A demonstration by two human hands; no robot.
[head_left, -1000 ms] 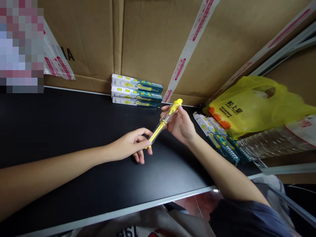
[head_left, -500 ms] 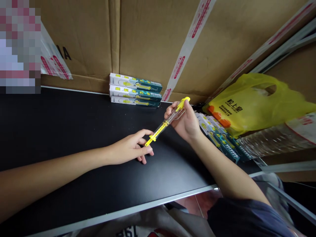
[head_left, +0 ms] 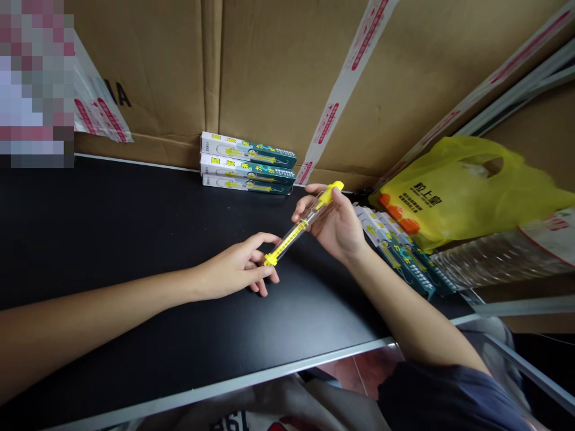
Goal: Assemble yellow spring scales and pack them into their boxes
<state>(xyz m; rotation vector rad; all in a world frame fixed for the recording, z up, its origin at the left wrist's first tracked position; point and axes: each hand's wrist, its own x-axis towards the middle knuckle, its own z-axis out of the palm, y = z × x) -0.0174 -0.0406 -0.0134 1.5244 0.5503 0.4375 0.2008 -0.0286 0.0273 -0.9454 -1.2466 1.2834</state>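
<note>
A spring scale with a clear tube and yellow ends is held slantwise above the black tabletop. My right hand is closed round its upper part, the thumb against the yellow cap. At the lower end, my left hand has its thumb and fingers closed on the tip by the yellow collar. Whether a hook sits between those fingertips is hidden. The yellow printed scale lies inside the tube.
Several boxes picturing spring scales are stacked against the cardboard at the back. More such boxes lie right of my right hand, by a yellow plastic bag and a clear ribbed container. A metal edge borders the tabletop.
The yellow rod that stuck out of the tube's lower end has slid inside. The tube and my right hand have shifted slightly down and left; my left hand has hardly moved.
</note>
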